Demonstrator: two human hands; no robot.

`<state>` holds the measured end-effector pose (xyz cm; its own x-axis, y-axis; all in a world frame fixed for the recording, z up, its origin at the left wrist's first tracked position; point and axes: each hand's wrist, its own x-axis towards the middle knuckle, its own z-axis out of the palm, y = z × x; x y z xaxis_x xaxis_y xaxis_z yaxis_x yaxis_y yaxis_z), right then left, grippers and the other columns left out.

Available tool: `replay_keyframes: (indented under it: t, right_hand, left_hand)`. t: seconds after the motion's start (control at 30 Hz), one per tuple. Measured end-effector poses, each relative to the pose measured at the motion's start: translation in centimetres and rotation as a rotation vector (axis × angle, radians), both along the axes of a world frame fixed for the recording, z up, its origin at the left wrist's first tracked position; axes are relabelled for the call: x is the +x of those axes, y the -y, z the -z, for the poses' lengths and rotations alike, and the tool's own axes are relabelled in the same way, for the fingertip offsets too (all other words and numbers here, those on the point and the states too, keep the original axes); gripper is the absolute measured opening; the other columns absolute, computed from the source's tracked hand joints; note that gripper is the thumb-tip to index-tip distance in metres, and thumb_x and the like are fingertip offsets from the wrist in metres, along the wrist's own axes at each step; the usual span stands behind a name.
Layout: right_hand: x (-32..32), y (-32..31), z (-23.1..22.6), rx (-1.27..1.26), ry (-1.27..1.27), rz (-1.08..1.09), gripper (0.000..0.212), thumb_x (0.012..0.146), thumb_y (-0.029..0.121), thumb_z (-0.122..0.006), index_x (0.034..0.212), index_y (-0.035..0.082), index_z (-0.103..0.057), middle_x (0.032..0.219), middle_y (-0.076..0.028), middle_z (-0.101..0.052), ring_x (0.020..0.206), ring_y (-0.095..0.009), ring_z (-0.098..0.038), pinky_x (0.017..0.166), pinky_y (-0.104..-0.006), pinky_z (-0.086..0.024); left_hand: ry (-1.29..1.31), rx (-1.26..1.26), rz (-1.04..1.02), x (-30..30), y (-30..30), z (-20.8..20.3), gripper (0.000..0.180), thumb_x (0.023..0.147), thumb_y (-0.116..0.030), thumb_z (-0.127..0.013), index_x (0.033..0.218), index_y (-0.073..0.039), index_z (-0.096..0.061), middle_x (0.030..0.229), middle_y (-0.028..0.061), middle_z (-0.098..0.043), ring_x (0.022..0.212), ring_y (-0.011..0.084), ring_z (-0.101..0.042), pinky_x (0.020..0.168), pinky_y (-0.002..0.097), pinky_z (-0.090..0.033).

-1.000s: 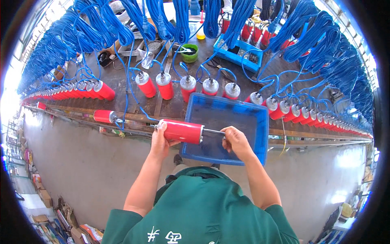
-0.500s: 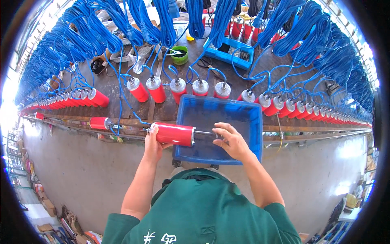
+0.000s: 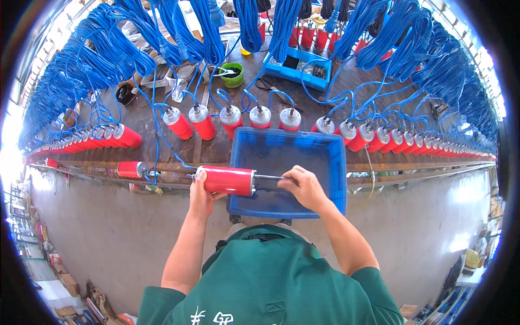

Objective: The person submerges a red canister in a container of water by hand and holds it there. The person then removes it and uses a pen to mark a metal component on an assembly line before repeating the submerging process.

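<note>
My left hand (image 3: 201, 196) is wrapped round the left end of a red cylinder (image 3: 227, 181), which lies sideways in the air over the near table edge. A blue cable runs up from that cylinder's left end. Out of its right end, a thin metal rod (image 3: 266, 177) points to the right. The fingers of my right hand (image 3: 304, 188) are closed on the far tip of this rod, above a blue plastic bin (image 3: 341, 179). Whether the rod belongs to the cylinder or is a separate tool I cannot tell.
Rows of similar red cylinders (image 3: 202, 125) stand along the table with blue cables attached. Coiled blue cables (image 3: 249, 27) hang overhead. Farther back are a green pot (image 3: 233, 80) and a blue parts tray (image 3: 295, 76). Another red cylinder (image 3: 129, 169) lies at the left table edge.
My right hand's fingers, looser and more spread before, have closed on the rod's tip. The left hand keeps its hold on the red cylinder. The whole view has shifted slightly.
</note>
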<state>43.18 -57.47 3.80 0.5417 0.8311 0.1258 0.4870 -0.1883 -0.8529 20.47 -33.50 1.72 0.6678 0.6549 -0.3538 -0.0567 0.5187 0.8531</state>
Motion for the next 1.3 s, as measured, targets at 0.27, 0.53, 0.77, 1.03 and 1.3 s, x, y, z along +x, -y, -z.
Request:
replay_keyframes:
  t: [0.27, 0.53, 0.77, 1.03, 1.3]
  right_hand:
    - [-0.4, -0.4, -1.8, -0.097, 0.012, 0.07, 0.044, 0.091, 0.038, -0.083, 0.117, 0.004, -0.073, 0.111, -0.011, -0.072, 0.085, -0.022, -0.068, 0.078, -0.036, -0.057]
    - [0.9, -0.4, -0.4, 0.074, 0.377, -0.056, 0.022, 0.095, 0.024, -0.077, 0.109, 0.007, -0.079, 0.102, -0.007, -0.077, 0.1, -0.03, -0.071, 0.085, -0.0419, -0.059]
    - [1.5, -2.2, 2.2, -0.137, -0.763, 0.015, 0.055, 0.107, 0.049, -0.063, 0.088, 0.0, -0.078, 0.075, -0.003, -0.072, 0.07, -0.012, -0.065, 0.068, -0.034, -0.052]
    - [6.4, 4.6, -1.1, 0.035, -0.132, 0.462, 0.017, 0.099, 0.018, -0.074, 0.106, 0.003, -0.074, 0.095, -0.017, -0.077, 0.086, -0.021, -0.074, 0.08, -0.0368, -0.058]
    - [21.9, 17.6, 13.4, -0.586, 0.439, 0.98, 0.026, 0.097, 0.019, -0.066, 0.12, 0.006, -0.066, 0.115, -0.019, -0.071, 0.117, -0.039, -0.064, 0.097, -0.0515, -0.053]
  left_hand:
    - [-0.031, -0.006, -0.007, -0.3, -0.3, 0.3, 0.06, 0.103, -0.058, -0.055, 0.135, -0.007, -0.057, 0.127, 0.0165, -0.072, 0.112, 0.0315, -0.074, 0.089, 0.0496, -0.065]
    - [0.013, -0.042, 0.016, 0.1, -0.4, 0.2, 0.06, 0.103, -0.058, -0.056, 0.135, -0.006, -0.058, 0.127, 0.0172, -0.072, 0.113, 0.0324, -0.074, 0.089, 0.0497, -0.066]
    - [0.009, 0.024, -0.021, -0.2, 0.0, 1.0, 0.056, 0.102, -0.057, -0.055, 0.133, -0.011, -0.06, 0.123, 0.0127, -0.074, 0.109, 0.0279, -0.075, 0.082, 0.0427, -0.066]
    - [-0.033, 0.035, -0.062, -0.2, 0.7, 0.0, 0.062, 0.101, -0.063, -0.058, 0.136, -0.012, -0.057, 0.128, 0.0127, -0.071, 0.117, 0.028, -0.072, 0.088, 0.0428, -0.065]
    - [-0.044, 0.054, -0.077, -0.5, 0.7, 1.0, 0.073, 0.099, -0.072, -0.055, 0.142, -0.014, -0.055, 0.136, 0.011, -0.067, 0.126, 0.029, -0.067, 0.099, 0.0464, -0.06]
